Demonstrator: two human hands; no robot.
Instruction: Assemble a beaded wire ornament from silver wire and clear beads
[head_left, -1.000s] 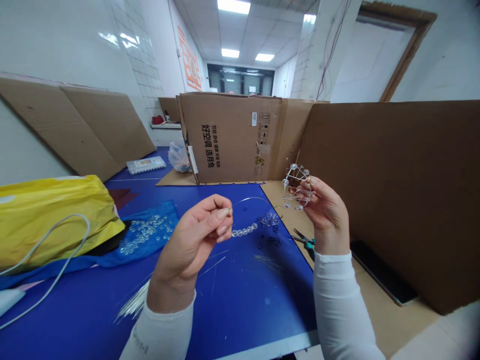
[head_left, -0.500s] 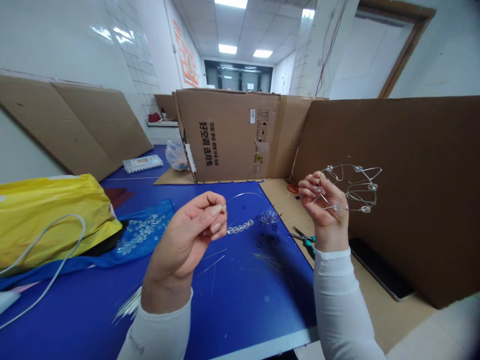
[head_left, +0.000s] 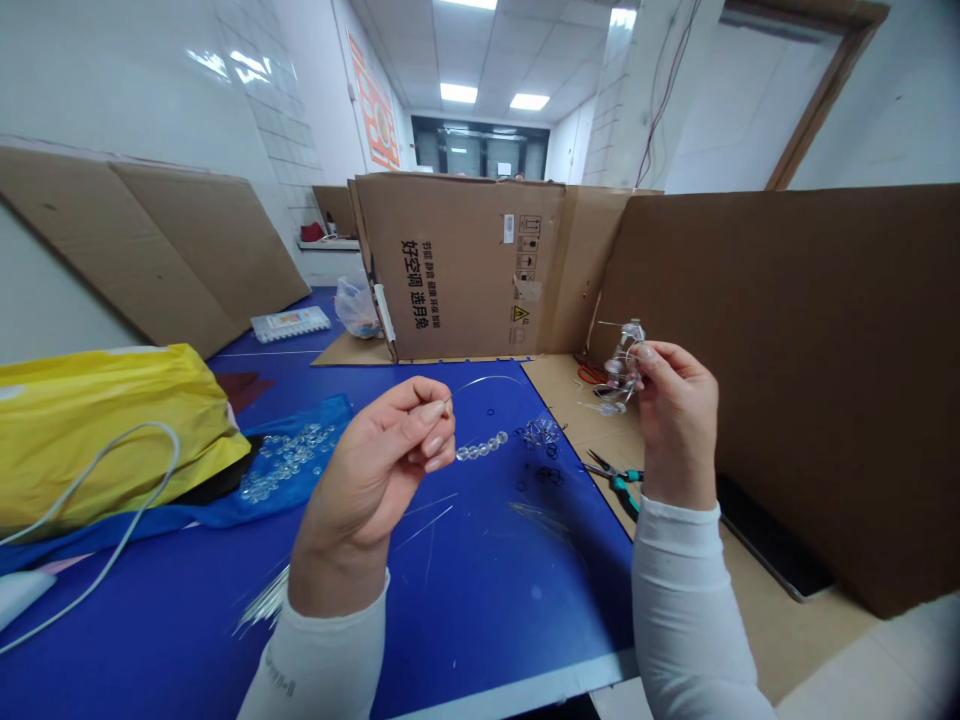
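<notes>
Head view. Assembly state: the beaded wire frame [head_left: 615, 367] carries several clear beads at its bends, so shaping and beading appear partly or fully done on that piece; whether it is complete cannot be determined. The thin wire [head_left: 487, 379] shows a bare arc. A row of clear beads [head_left: 482, 447] lines up just beside the left hand; whether they are threaded on this wire cannot be confirmed. Unused stock includes loose clear beads [head_left: 289, 455] on the blue cloth [head_left: 225, 512] and a bundle of straight wires [head_left: 266, 600] on the blue tabletop [head_left: 510, 620].

Left hand [head_left: 375, 470]: closed, thumb and index finger pinching the thin wire, other fingers curled. Right hand [head_left: 679, 420]: thumb and fingers closed on the near side of the beaded wire frame, which is held raised above the cardboard sheet [head_left: 551, 385]. The pliers [head_left: 624, 490], with teal handles, lie below the frame, beside the right wrist. Black rings [head_left: 550, 476] lie between the hands.
</notes>
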